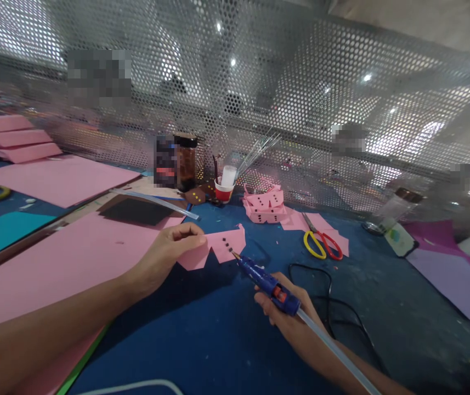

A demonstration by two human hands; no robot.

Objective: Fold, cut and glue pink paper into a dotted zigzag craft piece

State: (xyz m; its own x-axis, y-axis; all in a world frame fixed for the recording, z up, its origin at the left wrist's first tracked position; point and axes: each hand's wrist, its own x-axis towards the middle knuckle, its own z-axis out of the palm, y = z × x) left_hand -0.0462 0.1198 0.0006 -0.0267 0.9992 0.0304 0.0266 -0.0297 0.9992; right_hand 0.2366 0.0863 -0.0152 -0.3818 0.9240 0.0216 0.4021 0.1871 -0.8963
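Pink paper piece (220, 252), notched along its lower edge, small black squares (227, 245) in a slanting row. Left hand (177, 244) pinches it between thumb and fingers; piece juts out to the right of that hand, above the tabletop.

Right hand (284, 322) wrapped round a blue glue gun (263, 280), nozzle pointing up and left from the hand to the lowest square. Contact: cannot tell. Clear glue stick (335, 349) runs out of the gun's rear, over the right forearm. Black cord (330, 285) loops just right of the hand.

Beyond the right hand: scissors (321, 241), one yellow loop, one red, by pink offcuts (335, 230). Farther, left of these, a stack of pink pieces (265, 204), black-marked too.

Beyond the left hand: black sheet (134, 211), red-and-white cup (224, 192), dark-lidded jar (186, 164). Large pink sheet (74, 258) left of that hand. Lilac sheet (457, 280) well right of the right hand. Blue tabletop (202, 334) below both; perforated screen (300, 109) behind everything.
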